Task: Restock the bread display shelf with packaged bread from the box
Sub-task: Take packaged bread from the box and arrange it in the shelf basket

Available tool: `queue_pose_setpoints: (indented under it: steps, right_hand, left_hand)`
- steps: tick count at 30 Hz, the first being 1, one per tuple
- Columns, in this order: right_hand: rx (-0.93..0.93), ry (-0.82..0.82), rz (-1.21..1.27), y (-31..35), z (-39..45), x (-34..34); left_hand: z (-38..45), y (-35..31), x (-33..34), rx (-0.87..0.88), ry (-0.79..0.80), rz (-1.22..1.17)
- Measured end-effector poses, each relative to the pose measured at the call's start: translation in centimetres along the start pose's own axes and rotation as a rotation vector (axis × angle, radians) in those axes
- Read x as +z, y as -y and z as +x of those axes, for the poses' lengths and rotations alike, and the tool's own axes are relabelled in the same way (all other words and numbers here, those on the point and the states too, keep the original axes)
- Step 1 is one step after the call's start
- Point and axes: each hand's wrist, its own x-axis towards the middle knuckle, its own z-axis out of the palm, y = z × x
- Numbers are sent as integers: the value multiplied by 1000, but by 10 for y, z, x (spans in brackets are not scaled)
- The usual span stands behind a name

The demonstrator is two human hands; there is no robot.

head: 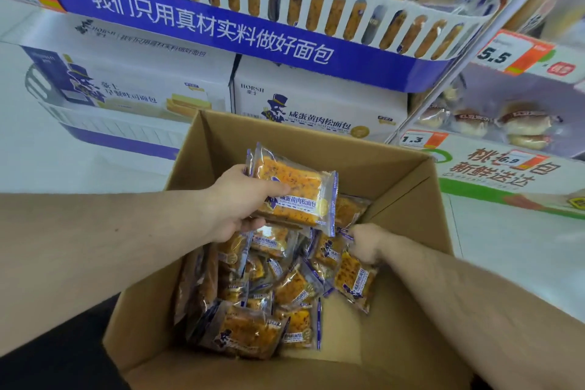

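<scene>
my left hand [245,199] grips a bread pack [292,191] by its near end, thumb on top and fingers under, lifted above the box [408,187] so i can carry it up to the shelf [285,51]. the pack is a flat slab in a glossy clear wrapper with crimped blue edges, the bread inside orange and speckled dark. my right hand [367,242] is down in the box, fingers curled round the top edge of a second pack [356,282], which hangs tilted from that pinch, ready to come out too, i judge. the other packs [253,288] lie in a loose, crinkly heap against the box's left side, leaving bare brown card floor on the right. the box is plain corrugated card, flaps open. above it the shelf has a white slotted plastic rail over a blue printed strip, with packs standing on edge behind the slots. white cartons [319,104] sit beneath the shelf.
</scene>
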Motion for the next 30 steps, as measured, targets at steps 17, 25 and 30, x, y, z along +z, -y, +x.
queue_pose_setpoints:
  steps: [17, 25, 30]
  right_hand:
    - [-267, -424, 1817, -21, -162, -134]
    - [-291, -408, 1815, 16, -153, -132]
    - [-301, -199, 1851, 21, -147, -123]
  left_hand:
    - [-26, -25, 9, 140, 29, -225]
    - [-28, -37, 10, 118, 149, -248]
    - [-36, -44, 12, 36, 178, -264]
